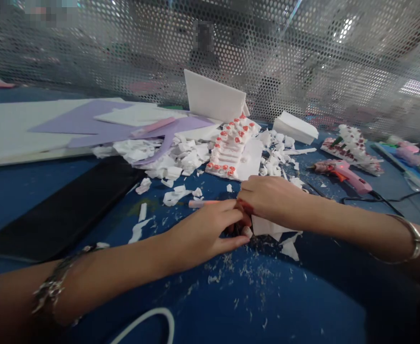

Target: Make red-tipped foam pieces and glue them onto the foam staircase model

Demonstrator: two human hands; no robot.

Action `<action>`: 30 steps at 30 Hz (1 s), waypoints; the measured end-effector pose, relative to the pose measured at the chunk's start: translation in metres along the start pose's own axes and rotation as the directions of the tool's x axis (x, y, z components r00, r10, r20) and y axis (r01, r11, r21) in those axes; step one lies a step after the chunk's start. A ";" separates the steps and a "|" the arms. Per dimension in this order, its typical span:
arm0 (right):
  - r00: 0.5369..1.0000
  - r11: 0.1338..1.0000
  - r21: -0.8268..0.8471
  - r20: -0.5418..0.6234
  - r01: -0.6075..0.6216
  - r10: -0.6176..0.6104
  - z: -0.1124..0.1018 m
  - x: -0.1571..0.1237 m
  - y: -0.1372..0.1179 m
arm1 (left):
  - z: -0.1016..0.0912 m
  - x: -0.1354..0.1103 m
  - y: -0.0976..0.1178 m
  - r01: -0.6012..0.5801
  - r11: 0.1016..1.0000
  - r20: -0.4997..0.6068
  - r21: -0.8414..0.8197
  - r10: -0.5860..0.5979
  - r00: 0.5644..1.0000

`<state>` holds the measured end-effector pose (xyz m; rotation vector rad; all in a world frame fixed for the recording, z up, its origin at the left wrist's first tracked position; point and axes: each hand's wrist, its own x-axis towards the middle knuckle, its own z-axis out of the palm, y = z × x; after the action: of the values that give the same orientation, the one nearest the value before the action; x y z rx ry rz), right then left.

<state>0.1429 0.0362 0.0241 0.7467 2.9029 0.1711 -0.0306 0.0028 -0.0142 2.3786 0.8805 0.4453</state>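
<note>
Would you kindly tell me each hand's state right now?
Left hand: partly curled, at a small white piece; grip unclear.
Right hand: curled; contents hidden.

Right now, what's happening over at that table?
Over a blue table, the person's left hand seems to pinch a small white piece, close beside the right hand, whose fingertips are hidden. Beyond sits a white stepped model dotted with red, among white scraps. A pink glue gun lies off right.

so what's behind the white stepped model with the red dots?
A white folded board stands behind the stepped model, with the perforated screen beyond. Whatever the model's top covers there can't be seen.
</note>
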 end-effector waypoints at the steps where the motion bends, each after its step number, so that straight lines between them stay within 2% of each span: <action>1: 0.999 0.999 -0.013 0.013 -0.038 0.038 -0.001 0.002 -0.002 | 0.000 0.000 0.000 0.003 1.000 -0.006 0.009 -0.003 1.000; 3: 0.995 0.993 -0.068 0.007 -0.101 0.101 -0.005 0.005 -0.004 | 0.000 0.001 0.001 0.010 1.000 -0.009 0.008 -0.010 1.000; 5: 0.983 0.974 -0.137 -0.051 -0.179 0.174 -0.010 0.005 -0.002 | 0.001 0.001 0.001 0.011 1.000 -0.008 -0.015 -0.011 1.000; 8: 0.930 0.943 -0.127 -0.249 -0.308 0.270 -0.018 -0.007 0.009 | 0.001 0.000 0.000 0.012 0.999 -0.014 -0.050 -0.013 1.000; 9: 0.901 0.947 -0.072 -0.338 -0.313 0.271 -0.021 -0.013 0.012 | 0.001 0.000 -0.001 0.017 0.998 -0.016 -0.054 -0.018 1.000; 11: 0.821 0.961 0.122 -0.500 -0.246 0.274 -0.023 -0.027 0.015 | 0.001 0.001 -0.002 0.032 0.998 -0.023 -0.045 -0.033 0.999; 13: 0.769 0.902 0.388 -0.513 -0.190 0.383 -0.021 -0.040 0.012 | 0.001 0.002 -0.003 0.048 0.998 -0.029 -0.031 -0.049 0.998; 14: 0.763 0.844 0.522 -0.493 -0.125 0.418 -0.018 -0.044 0.009 | 0.000 0.002 -0.003 0.060 0.998 -0.027 -0.021 -0.060 0.998; 16: 0.809 0.679 0.734 -0.399 0.000 0.431 -0.010 -0.048 0.001 | 0.000 0.004 -0.003 0.088 0.996 -0.015 -0.005 -0.088 0.996; 18: 0.850 0.513 0.855 -0.320 0.070 0.418 0.001 -0.045 -0.004 | -0.001 0.004 -0.003 0.095 0.995 -0.010 0.013 -0.095 0.995; 22: 0.867 0.311 0.935 -0.291 0.170 0.403 0.027 -0.031 -0.007 | -0.002 0.004 -0.003 0.092 0.996 -0.015 0.016 -0.092 0.996; 24: 0.891 0.222 0.956 -0.265 0.192 0.368 0.038 -0.026 -0.007 | -0.001 0.004 -0.003 0.103 0.995 -0.013 0.007 -0.103 0.995; 26: 0.917 0.172 0.968 -0.228 0.180 0.327 0.045 -0.023 -0.008 | -0.001 0.004 -0.003 0.106 0.994 -0.019 0.000 -0.106 0.994; 30: 0.928 0.171 0.973 -0.202 0.154 0.314 0.045 -0.025 -0.010 | 0.000 0.002 -0.003 0.108 0.994 -0.020 -0.011 -0.108 0.994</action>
<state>0.1669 0.0189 -0.0191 1.0516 2.9246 -2.0492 -0.0304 0.0064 -0.0157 2.3077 1.0085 0.4307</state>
